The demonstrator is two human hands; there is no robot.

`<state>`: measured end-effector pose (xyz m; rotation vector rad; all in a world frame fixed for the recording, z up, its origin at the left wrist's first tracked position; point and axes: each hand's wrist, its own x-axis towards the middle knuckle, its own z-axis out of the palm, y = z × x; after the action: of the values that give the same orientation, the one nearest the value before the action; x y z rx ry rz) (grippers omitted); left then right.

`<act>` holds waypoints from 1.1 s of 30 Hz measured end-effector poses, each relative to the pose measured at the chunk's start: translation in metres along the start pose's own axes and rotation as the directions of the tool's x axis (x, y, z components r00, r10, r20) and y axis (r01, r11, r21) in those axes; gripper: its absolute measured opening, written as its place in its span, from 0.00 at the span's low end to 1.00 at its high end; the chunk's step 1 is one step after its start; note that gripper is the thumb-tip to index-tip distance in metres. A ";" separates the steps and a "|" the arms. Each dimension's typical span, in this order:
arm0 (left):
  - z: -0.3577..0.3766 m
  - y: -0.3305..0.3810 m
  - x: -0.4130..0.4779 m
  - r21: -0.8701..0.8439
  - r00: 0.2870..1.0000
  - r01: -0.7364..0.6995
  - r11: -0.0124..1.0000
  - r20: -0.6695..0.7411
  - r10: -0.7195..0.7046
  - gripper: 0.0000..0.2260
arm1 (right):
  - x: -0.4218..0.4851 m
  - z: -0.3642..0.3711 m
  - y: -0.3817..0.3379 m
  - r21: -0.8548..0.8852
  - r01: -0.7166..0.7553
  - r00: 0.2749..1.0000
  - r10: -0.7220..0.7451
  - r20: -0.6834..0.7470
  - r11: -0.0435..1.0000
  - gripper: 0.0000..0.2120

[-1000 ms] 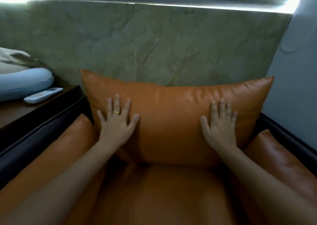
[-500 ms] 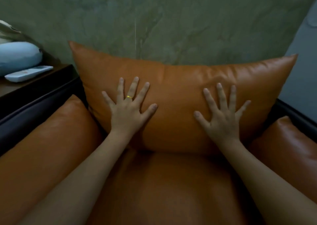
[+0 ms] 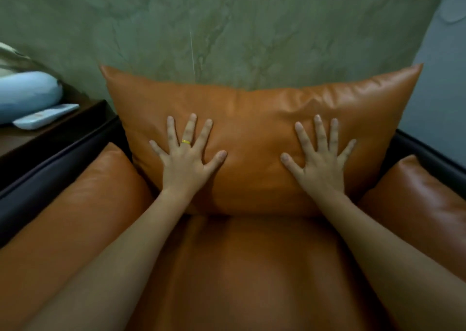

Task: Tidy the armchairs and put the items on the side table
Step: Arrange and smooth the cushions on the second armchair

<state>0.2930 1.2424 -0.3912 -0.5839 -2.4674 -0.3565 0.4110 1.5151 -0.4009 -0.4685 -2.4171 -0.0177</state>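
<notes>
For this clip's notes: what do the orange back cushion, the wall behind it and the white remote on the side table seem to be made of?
Orange back cushion: leather or faux leather, smooth with a soft sheen; fine creases at its top right corner. Which of the two cannot be told.
Greenish veined wall: looks like marble or stone-look panels, matt; a thin vertical joint shows.
White slim remote: probably plastic, plain and hard-edged, though blurred.

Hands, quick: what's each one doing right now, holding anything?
Left hand: open, fingers spread, pressed flat on the back cushion, holding nothing.
Right hand: open, fingers spread, flat on the same cushion, holding nothing.
</notes>
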 end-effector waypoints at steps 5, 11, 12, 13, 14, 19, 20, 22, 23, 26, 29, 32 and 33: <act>-0.004 0.003 -0.043 -0.228 0.983 0.168 0.959 0.117 -0.145 0.44 | -0.045 -0.003 -0.006 0.326 -0.409 0.912 0.397 0.103 0.853 0.45; 0.016 0.009 -0.049 -0.262 0.978 0.206 0.943 0.035 -0.204 0.46 | -0.051 0.010 -0.008 0.365 -0.379 0.924 0.372 0.093 0.851 0.47; 0.023 0.007 -0.049 -0.250 0.979 0.197 0.948 -0.004 -0.205 0.45 | -0.050 0.014 -0.008 0.360 -0.380 0.922 0.382 0.069 0.852 0.46; 0.031 0.005 -0.049 -0.239 0.978 0.188 0.953 -0.045 -0.205 0.45 | -0.050 0.019 -0.009 0.352 -0.375 0.921 0.388 0.033 0.858 0.46; 0.039 0.004 -0.049 -0.234 0.975 0.180 0.955 -0.088 -0.205 0.44 | -0.049 0.025 -0.009 0.342 -0.364 0.921 0.390 -0.010 0.866 0.45; 0.073 0.004 -0.029 -0.286 0.950 0.137 0.948 -0.232 -0.207 0.42 | -0.029 0.063 -0.008 0.311 -0.340 0.892 0.409 -0.191 0.887 0.45; 0.077 0.005 -0.025 -0.283 0.948 0.139 0.949 -0.238 -0.210 0.42 | -0.025 0.069 -0.007 0.302 -0.347 0.885 0.417 -0.207 0.888 0.45; 0.080 0.006 -0.021 -0.280 0.948 0.149 0.948 -0.231 -0.217 0.42 | -0.020 0.074 -0.008 0.281 -0.354 0.880 0.419 -0.223 0.892 0.45; 0.079 0.005 -0.023 -0.279 0.951 0.157 0.948 -0.216 -0.221 0.42 | -0.022 0.073 -0.008 0.278 -0.349 0.887 0.411 -0.211 0.895 0.45; 0.070 0.004 -0.039 -0.297 0.956 0.174 0.939 -0.177 -0.233 0.41 | -0.036 0.056 -0.008 0.315 -0.342 0.911 0.395 -0.120 0.885 0.44; 0.059 0.021 -0.066 -0.433 0.933 0.284 0.855 -0.082 -0.352 0.43 | -0.057 0.040 -0.028 0.386 -0.323 0.919 0.384 -0.090 0.864 0.43; 0.060 0.051 -0.089 -0.549 0.911 0.338 0.764 -0.012 -0.412 0.48 | -0.076 0.047 -0.066 0.295 -0.040 0.980 0.095 -0.174 0.955 0.43; 0.064 0.058 -0.093 -0.566 0.914 0.335 0.754 -0.001 -0.407 0.49 | -0.078 0.055 -0.072 0.255 0.039 0.983 0.008 -0.181 0.966 0.43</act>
<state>0.3596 1.2857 -0.4902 -0.2625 -2.3306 -1.2687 0.4089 1.4290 -0.4843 -0.3138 -2.2041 0.2349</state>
